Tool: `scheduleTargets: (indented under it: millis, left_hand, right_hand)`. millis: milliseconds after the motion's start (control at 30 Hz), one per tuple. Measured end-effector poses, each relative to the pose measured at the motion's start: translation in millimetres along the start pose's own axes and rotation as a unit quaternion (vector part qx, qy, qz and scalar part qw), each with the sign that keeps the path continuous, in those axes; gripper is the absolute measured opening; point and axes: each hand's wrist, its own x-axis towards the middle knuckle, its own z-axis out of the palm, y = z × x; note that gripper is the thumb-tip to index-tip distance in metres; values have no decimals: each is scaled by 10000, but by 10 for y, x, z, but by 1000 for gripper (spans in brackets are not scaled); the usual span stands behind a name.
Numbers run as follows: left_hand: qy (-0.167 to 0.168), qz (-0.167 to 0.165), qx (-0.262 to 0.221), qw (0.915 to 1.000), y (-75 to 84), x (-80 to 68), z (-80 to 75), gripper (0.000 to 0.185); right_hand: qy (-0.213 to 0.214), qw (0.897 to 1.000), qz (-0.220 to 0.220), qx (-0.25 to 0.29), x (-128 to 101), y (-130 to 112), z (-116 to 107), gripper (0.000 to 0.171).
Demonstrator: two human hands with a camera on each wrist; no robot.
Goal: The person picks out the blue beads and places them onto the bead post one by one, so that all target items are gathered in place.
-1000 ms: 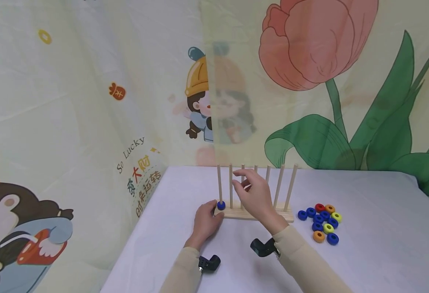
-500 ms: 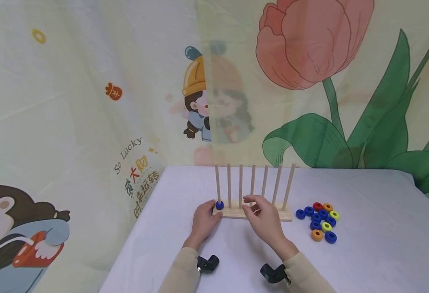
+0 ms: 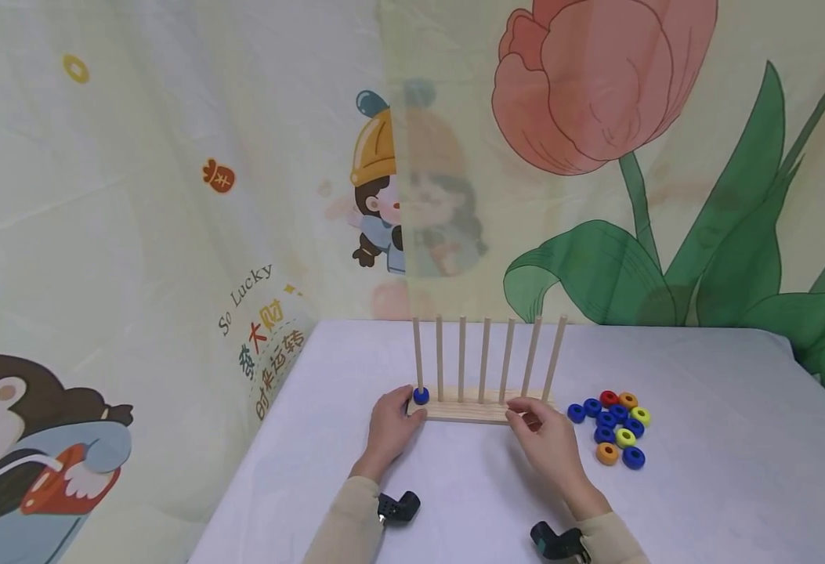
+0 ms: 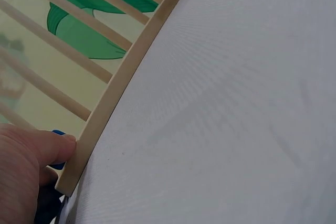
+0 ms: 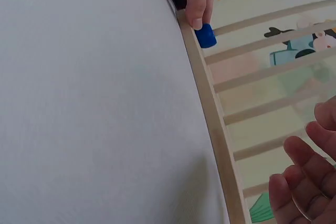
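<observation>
A wooden peg stand (image 3: 457, 411) with several upright pegs rests on the table. One blue ring (image 3: 421, 396) sits at the foot of its leftmost peg. My left hand (image 3: 389, 429) holds the left end of the base, its thumb against the front edge in the left wrist view, where the blue ring (image 4: 58, 150) shows partly behind the thumb. Near the right end of the base, my right hand (image 3: 548, 440) hovers with loosely bent fingers. Nothing lies between those fingers (image 5: 304, 153) in the right wrist view, which also shows the blue ring (image 5: 206, 35).
To the right of the stand lies a loose group of rings: several blue, a red ring (image 3: 609, 399), orange ones such as the near orange ring (image 3: 606, 453), and yellow ones such as the upper yellow ring (image 3: 641, 416). A printed curtain (image 3: 299, 157) hangs behind the white table (image 3: 722, 439).
My right hand has moved from in front of the middle pegs down and rightward to the base's right end. The left hand keeps its hold; the rings have not moved.
</observation>
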Motion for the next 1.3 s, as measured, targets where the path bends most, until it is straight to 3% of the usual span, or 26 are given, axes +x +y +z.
scheduleTargets:
  millis: [233, 533, 767, 1300]
  left_hand:
    - [-77, -66, -49, 9999, 11, -10, -24, 48]
    - [-153, -31, 21, 9999, 10, -9, -29, 50]
    - [-146, -30, 19, 9999, 26, -9, -29, 51]
    - [-104, 61, 58, 9999, 31, -18, -38, 50]
  right_hand:
    - [-49, 9983, 563, -171, 13, 187, -83, 24]
    - [676, 9924, 929, -433, 6, 336, -195, 26]
    - [804, 9875, 1265, -490, 46, 395, -312, 33]
    - [885, 9816, 901, -1433, 73, 503, -379, 40]
